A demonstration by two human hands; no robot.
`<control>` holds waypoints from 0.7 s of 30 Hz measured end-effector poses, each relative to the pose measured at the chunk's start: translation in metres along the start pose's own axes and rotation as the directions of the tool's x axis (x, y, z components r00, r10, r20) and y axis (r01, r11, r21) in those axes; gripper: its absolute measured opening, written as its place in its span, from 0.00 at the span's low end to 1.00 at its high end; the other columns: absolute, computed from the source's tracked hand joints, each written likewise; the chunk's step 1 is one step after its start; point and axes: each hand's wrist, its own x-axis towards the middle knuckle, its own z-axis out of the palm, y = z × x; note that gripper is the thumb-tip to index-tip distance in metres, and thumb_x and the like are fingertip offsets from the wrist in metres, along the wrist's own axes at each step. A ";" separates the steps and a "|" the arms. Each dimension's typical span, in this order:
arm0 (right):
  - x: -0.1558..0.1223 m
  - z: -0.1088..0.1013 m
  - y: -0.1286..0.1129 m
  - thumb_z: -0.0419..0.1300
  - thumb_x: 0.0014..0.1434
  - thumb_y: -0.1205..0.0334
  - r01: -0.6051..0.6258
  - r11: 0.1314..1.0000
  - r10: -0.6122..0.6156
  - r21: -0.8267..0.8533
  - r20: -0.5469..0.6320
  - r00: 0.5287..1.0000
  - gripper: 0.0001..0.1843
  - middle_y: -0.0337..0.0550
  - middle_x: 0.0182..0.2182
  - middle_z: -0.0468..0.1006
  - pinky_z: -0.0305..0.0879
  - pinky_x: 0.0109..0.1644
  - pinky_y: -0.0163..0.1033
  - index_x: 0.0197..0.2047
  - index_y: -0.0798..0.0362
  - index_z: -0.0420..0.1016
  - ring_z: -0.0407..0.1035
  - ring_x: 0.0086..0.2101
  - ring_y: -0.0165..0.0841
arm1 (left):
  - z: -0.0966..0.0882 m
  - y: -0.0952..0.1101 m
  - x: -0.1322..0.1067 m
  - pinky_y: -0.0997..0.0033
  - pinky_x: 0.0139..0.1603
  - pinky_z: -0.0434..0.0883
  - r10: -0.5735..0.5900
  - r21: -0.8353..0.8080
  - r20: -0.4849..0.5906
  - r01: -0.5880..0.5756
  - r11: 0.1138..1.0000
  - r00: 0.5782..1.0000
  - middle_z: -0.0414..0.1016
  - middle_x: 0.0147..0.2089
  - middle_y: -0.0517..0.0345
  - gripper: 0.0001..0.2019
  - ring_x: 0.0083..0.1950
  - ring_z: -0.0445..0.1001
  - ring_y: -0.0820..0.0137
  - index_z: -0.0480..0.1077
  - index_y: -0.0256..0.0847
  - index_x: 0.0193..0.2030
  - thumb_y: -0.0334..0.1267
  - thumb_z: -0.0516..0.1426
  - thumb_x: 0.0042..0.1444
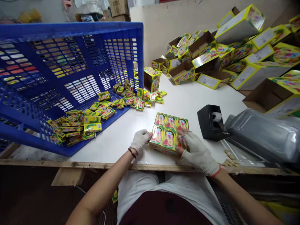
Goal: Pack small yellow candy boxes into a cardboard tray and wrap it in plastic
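Observation:
A block of small yellow-green packets (169, 132), stacked in a tight rectangle, rests on the white table (187, 100) close to its front edge. My left hand (140, 141), in a white glove, presses against the block's left side with fingers curled. My right hand (197, 150), also gloved, grips the block's right side, thumb on top. Both hands hold the block between them.
A blue plastic crate (70, 78) lies tipped on its side at the left, with several loose packets (77, 125) spilling from it. A black tape dispenser (211, 123) stands to the right, beside clear plastic wrap (262, 134). Open yellow cartons (234, 56) pile up at the back right.

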 end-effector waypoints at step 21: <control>-0.032 0.042 -0.019 0.55 0.58 0.75 0.527 0.713 -0.554 -0.462 0.089 0.828 0.32 0.52 0.62 0.73 0.57 0.67 0.57 0.66 0.55 0.68 0.61 0.64 0.47 | 0.005 -0.031 -0.035 0.65 0.46 0.76 0.796 0.303 0.244 -0.824 0.479 0.553 0.76 0.43 0.49 0.04 0.44 0.76 0.66 0.74 0.39 0.36 0.36 0.59 0.60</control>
